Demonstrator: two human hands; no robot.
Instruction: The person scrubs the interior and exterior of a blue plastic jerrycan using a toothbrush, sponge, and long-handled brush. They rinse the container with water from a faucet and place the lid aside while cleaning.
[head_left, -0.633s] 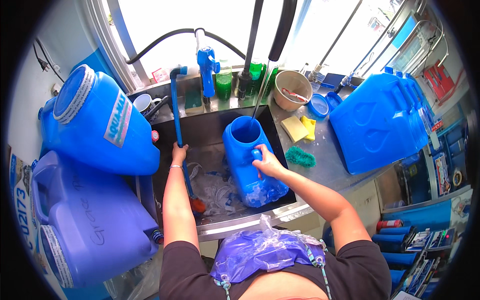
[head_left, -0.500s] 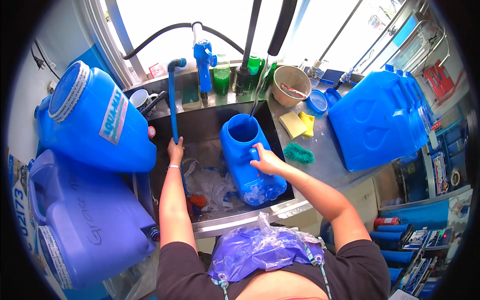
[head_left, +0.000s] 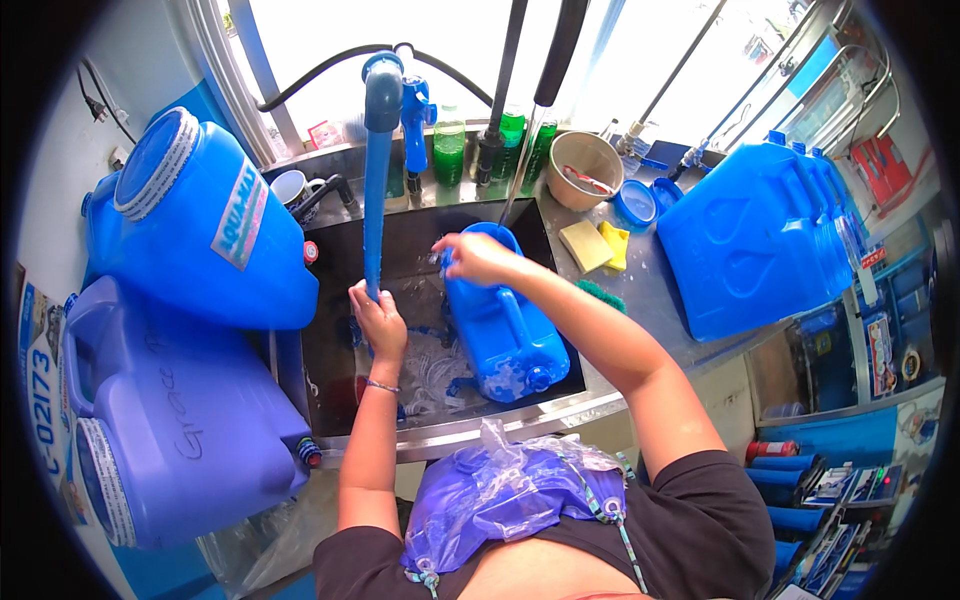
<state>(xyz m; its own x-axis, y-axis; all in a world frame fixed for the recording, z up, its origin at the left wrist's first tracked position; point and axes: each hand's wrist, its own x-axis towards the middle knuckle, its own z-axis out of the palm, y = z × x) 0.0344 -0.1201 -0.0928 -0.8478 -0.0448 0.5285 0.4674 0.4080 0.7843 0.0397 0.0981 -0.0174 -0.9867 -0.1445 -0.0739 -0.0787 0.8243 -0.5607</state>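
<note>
My left hand (head_left: 380, 325) is wrapped round an upright blue pipe (head_left: 374, 215) with an elbow at its top, above the left half of the dark sink (head_left: 330, 260). Below that hand the pipe's lower end is hard to make out. A blue jug (head_left: 508, 345) with a side handle stands tilted in the right half of the sink, its lower part wet with suds. My right hand (head_left: 478, 258) is over the jug's mouth, off the handle, fingers bent and apart. Into the mouth runs a thin metal rod with a black handle (head_left: 562, 50); its lower end is hidden.
Large blue containers (head_left: 215, 270) and a purple-blue one (head_left: 190, 420) crowd the left. Another blue container (head_left: 755, 250) stands on the right counter. A yellow sponge (head_left: 585, 246), a beige bucket (head_left: 584, 160) and green bottles (head_left: 450, 150) sit behind and beside the sink.
My left hand has lifted the blue pipe and shifted right with it. My right hand has let go of the jug's handle and moved up and left over its mouth.
</note>
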